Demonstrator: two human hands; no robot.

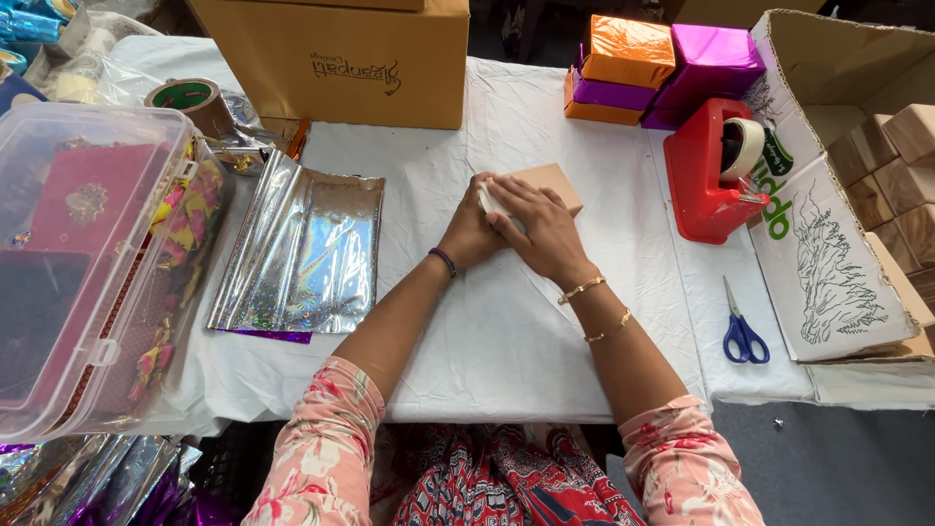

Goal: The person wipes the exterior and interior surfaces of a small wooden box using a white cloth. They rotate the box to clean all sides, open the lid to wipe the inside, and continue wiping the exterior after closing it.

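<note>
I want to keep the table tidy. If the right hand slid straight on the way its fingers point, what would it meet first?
The right hand points up-left across the small box. Beyond it lies bare white cloth, then probably the big cardboard box, though depth is unclear.

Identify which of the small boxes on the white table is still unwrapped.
The plain brown cardboard box under the left hand and right hand; the stacked boxes behind are foil-wrapped.

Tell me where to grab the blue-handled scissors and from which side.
Take the scissors by the blue loops, coming from the near table edge. They lie flat and shut, loops toward the person, blades pointing away, with bare white cloth around them.
</note>
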